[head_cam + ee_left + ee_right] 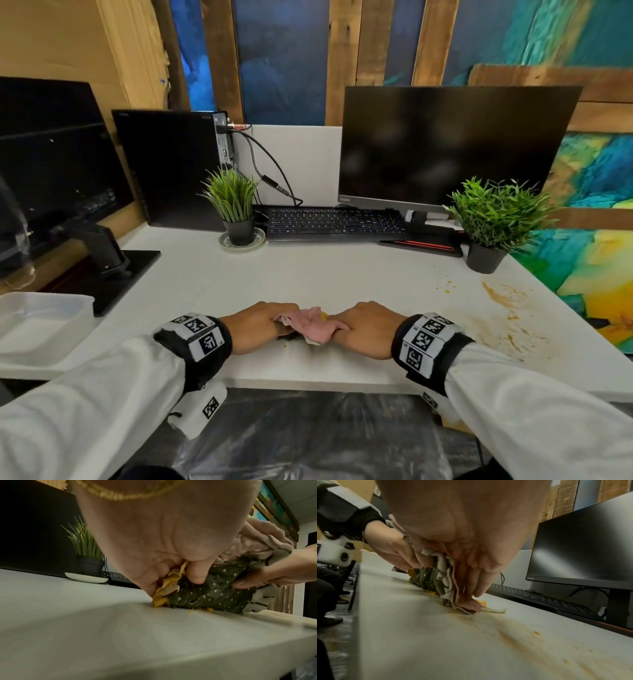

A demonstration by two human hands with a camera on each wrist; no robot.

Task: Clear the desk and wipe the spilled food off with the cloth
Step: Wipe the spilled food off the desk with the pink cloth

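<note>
In front of the keyboard [334, 222], had the cloth [313, 327] wadded up: clamped one end in the left hand [260, 327], pinched the other in the right hand [368, 329]. Looked soft, floppy, light, probably greasy. Best grabbed by the wad, not a corner.

White desk [308, 274], back row: computer tower [168, 168], keyboard [334, 221], monitor [445, 147]. Potted plant [236, 209] on saucer [224, 241]; second potted plant [493, 226] right. Front: bunched cloth [315, 325], brown-yellow food smears [503, 301].
</note>
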